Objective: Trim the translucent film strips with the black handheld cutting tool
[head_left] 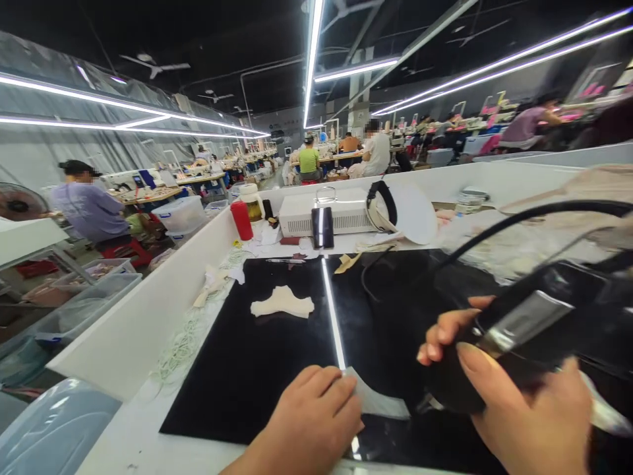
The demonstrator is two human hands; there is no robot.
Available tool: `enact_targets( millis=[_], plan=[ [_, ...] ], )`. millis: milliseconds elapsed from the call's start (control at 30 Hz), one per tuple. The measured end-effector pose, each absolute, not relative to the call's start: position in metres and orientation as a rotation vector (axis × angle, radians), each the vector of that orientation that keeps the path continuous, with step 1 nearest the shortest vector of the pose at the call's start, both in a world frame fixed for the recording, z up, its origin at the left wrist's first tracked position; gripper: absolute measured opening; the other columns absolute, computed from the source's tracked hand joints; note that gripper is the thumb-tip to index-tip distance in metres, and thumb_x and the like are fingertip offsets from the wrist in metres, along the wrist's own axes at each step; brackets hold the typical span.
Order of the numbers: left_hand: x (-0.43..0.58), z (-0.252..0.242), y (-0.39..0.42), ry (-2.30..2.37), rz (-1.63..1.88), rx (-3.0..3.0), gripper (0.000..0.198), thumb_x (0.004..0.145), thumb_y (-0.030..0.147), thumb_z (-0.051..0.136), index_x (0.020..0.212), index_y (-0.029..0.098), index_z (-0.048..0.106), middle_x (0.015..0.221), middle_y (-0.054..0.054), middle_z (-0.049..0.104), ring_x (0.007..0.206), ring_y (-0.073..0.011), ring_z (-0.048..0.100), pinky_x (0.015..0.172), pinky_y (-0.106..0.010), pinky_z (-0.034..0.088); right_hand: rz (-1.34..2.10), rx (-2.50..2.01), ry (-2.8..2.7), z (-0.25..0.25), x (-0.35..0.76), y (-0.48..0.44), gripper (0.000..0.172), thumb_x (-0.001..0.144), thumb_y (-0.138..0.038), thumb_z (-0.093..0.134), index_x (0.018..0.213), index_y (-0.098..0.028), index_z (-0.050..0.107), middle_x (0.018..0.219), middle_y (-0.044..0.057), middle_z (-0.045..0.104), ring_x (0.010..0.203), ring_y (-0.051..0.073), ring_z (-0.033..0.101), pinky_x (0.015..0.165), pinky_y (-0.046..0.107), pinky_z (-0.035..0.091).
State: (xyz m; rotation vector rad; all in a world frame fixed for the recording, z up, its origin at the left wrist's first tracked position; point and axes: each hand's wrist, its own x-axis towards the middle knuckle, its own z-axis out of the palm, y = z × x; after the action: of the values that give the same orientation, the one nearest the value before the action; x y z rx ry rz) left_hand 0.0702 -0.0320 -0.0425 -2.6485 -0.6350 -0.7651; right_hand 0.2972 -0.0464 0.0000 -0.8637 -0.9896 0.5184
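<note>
My right hand (pixel 514 402) is wrapped round a black corded hand tool (pixel 529 323) with a metal band, held low over the glossy black work surface (pixel 277 356). The tool's tip sits by a small pale grey fabric piece (pixel 378 399). My left hand (pixel 311 422) lies with curled fingers pressing on the left edge of that piece. A cream cut fabric piece (pixel 283 303) lies further back on the black surface, apart from both hands.
A white box-shaped machine (pixel 326 214), a red bottle (pixel 242 220), a black-rimmed white disc (pixel 395 211) and scraps stand at the back. White walls (pixel 143 316) edge the bench; cord loops lie at left. Pale fabric is heaped at right. Other people work at distant tables.
</note>
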Motion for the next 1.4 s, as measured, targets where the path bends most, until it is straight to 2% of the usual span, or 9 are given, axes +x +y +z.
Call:
enact_targets(
  millis=[100,233,433,667,867,1400],
  plan=[
    [0.073,-0.037,-0.034,-0.636,-0.8,-2.71,0.02,0.108,0.024,0.049,0.104,0.016,0.067,0.111,-0.002,0.076,0.103,-0.0193,0.071,0.093,-0.034,0.056,0.559,-0.857,-0.984,0.012,0.29,-0.052,0.038,0.086,-0.032,0.081,0.117,-0.031,0.06,0.084,-0.002,0.067,0.062,0.018,0.068,0.059,0.035,0.062],
    [0.083,-0.037,-0.037,-0.631,-0.795,-2.808,0.024,0.109,0.024,0.044,0.109,0.015,0.067,0.101,-0.003,0.074,0.094,-0.02,0.07,0.09,-0.036,0.058,0.572,-0.832,-0.976,0.012,0.288,-0.05,0.037,0.088,-0.034,0.079,0.119,-0.032,0.058,0.087,-0.003,0.066,0.064,0.016,0.066,0.06,0.033,0.061],
    [0.101,-0.04,-0.042,-0.61,-0.77,-2.859,0.026,0.109,0.03,0.046,0.115,0.014,0.066,0.1,-0.005,0.071,0.093,-0.0222,0.069,0.089,-0.039,0.059,0.6,-0.821,-0.977,0.013,0.283,-0.05,0.034,0.087,-0.036,0.081,0.111,-0.032,0.058,0.087,-0.004,0.067,0.063,0.014,0.067,0.059,0.03,0.061],
    [0.106,-0.043,-0.04,-0.646,-0.766,-2.871,0.023,0.107,0.028,0.05,0.119,0.015,0.065,0.101,-0.005,0.07,0.094,-0.0217,0.068,0.091,-0.039,0.059,0.618,-0.805,-0.979,0.017,0.278,-0.054,0.028,0.087,-0.033,0.08,0.104,-0.03,0.058,0.086,-0.004,0.066,0.063,0.014,0.064,0.058,0.029,0.061],
    [0.105,-0.041,-0.041,-0.623,-0.779,-2.903,0.021,0.108,0.026,0.049,0.115,0.017,0.066,0.1,-0.003,0.07,0.095,-0.0204,0.068,0.093,-0.039,0.058,0.617,-0.815,-0.959,0.016,0.279,-0.054,0.029,0.086,-0.031,0.08,0.105,-0.03,0.058,0.086,-0.004,0.066,0.063,0.014,0.064,0.057,0.028,0.059],
    [0.107,-0.037,-0.039,-0.659,-0.723,-2.956,0.022,0.106,0.028,0.054,0.12,0.016,0.065,0.102,-0.005,0.068,0.095,-0.0218,0.067,0.093,-0.041,0.059,0.636,-0.784,-0.974,0.017,0.279,-0.056,0.027,0.088,-0.029,0.079,0.105,-0.03,0.058,0.085,-0.003,0.064,0.062,0.015,0.063,0.057,0.031,0.06]
  ],
)
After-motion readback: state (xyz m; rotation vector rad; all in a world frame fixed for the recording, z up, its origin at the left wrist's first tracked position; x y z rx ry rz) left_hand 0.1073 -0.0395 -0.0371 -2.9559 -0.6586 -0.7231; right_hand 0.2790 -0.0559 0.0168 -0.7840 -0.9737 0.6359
